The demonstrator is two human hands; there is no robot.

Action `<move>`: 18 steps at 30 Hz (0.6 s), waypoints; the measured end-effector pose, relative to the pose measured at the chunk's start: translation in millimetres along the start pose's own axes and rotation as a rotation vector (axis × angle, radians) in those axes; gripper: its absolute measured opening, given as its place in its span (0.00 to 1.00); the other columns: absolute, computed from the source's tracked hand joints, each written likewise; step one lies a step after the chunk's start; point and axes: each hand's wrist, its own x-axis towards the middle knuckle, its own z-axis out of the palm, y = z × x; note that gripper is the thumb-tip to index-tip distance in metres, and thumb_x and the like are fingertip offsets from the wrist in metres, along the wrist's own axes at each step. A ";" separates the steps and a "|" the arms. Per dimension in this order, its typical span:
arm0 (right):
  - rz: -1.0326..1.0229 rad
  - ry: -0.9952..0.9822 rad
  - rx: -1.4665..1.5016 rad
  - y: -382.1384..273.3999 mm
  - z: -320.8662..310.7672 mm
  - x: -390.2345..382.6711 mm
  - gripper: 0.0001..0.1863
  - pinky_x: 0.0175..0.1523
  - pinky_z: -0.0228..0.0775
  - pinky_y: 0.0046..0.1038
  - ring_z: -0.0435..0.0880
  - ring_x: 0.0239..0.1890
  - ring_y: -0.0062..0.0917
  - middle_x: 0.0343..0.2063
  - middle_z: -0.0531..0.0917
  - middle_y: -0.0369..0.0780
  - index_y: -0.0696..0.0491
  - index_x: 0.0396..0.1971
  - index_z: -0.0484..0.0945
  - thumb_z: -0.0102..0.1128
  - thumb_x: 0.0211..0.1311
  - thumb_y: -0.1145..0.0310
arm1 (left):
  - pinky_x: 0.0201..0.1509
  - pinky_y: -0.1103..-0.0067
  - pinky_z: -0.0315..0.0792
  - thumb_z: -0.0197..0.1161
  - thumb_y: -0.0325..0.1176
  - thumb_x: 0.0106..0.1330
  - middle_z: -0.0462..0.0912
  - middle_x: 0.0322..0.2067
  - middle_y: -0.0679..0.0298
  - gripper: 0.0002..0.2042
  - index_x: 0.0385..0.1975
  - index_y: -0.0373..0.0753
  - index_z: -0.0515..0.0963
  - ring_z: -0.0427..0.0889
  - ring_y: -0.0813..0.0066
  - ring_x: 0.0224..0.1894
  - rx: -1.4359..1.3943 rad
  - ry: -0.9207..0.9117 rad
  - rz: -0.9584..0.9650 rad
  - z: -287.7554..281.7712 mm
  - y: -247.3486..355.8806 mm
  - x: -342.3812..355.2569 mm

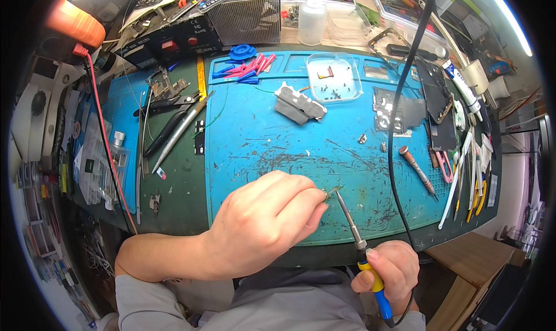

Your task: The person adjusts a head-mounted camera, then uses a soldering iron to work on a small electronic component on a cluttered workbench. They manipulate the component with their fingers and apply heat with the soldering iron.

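Note:
My left hand [263, 221] rests on the blue work mat [278, 140], its fingertips pinched on a tiny greenish part [333, 192] near the mat's front edge. My right hand [391, 273] grips a soldering iron [359, 244] by its yellow and blue handle. The iron's metal tip points up and left and ends right beside the tiny part. A black cable [399, 99] runs from the iron up across the mat.
On the mat lie a grey metal part [298, 104], a clear dish of small screws [334, 77], pink and blue plastic picks [246, 67], a screwdriver [417, 170] and dark phone parts [399, 108]. Tweezers and pliers [171, 125] lie at left. A white bottle [313, 19] stands at the back.

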 end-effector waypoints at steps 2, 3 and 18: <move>0.042 -0.009 0.023 -0.7 -2.6 1.6 0.13 0.27 0.78 0.28 0.83 0.21 0.27 0.27 0.85 0.37 0.57 0.47 0.84 0.69 0.66 0.68 | 0.37 0.69 0.83 0.79 0.19 0.55 0.88 0.37 0.56 0.14 0.40 0.31 0.84 0.88 0.59 0.34 0.001 -0.001 0.000 -0.2 0.2 0.5; 0.063 -0.013 0.033 -0.8 -3.6 2.0 0.13 0.27 0.79 0.29 0.84 0.21 0.27 0.26 0.85 0.37 0.57 0.47 0.84 0.70 0.67 0.67 | 0.37 0.69 0.83 0.79 0.19 0.54 0.88 0.37 0.56 0.14 0.40 0.31 0.84 0.88 0.59 0.34 0.000 0.000 -0.001 0.0 0.1 0.6; 0.284 0.083 0.205 0.5 -4.3 -4.9 0.18 0.30 0.79 0.27 0.85 0.22 0.26 0.22 0.84 0.36 0.53 0.44 0.83 0.66 0.78 0.51 | 0.39 0.70 0.84 0.78 0.18 0.56 0.89 0.39 0.56 0.13 0.40 0.31 0.85 0.90 0.59 0.37 0.011 -0.038 -0.006 -4.9 1.7 -2.8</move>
